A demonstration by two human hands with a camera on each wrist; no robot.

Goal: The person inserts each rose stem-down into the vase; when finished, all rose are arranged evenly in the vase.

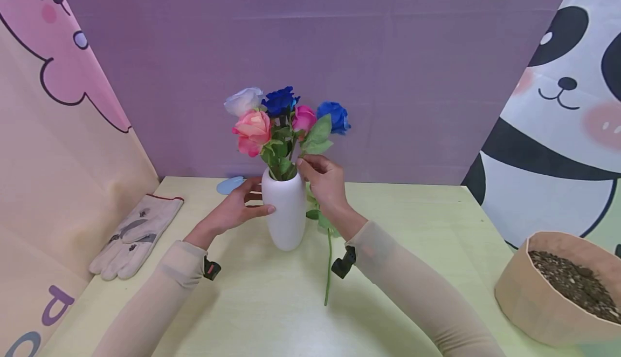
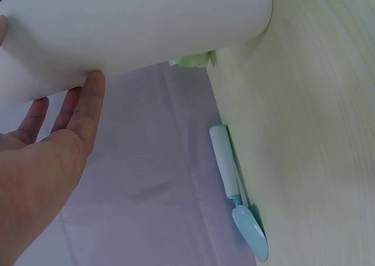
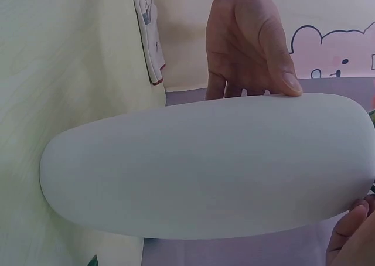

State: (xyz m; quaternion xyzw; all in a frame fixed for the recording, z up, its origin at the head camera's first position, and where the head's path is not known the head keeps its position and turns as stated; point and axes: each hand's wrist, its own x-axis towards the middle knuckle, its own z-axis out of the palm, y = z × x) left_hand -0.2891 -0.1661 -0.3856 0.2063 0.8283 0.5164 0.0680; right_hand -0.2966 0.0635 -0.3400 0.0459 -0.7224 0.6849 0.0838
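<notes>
A white vase (image 1: 285,217) stands upright on the table, holding several artificial roses: a white one (image 1: 244,101), a coral-pink one (image 1: 253,132), a dark blue one (image 1: 280,102) and a magenta one (image 1: 304,118). My left hand (image 1: 237,207) holds the vase's left side, thumb in front and fingers behind. At the rim's right side, my right hand (image 1: 326,182) pinches a stem, apparently that of the leafy blue rose (image 1: 333,117) leaning right. The vase mouth is largely out of sight in the right wrist view. Another green stem (image 1: 328,270) lies on the table; its flower head is hidden.
A light blue trowel (image 2: 250,234) lies behind the vase, near the table's back edge. Pale work gloves (image 1: 138,235) are at the left. A tan planter (image 1: 533,292) with soil stands at the right front. A purple backdrop (image 1: 310,49) rises behind the table.
</notes>
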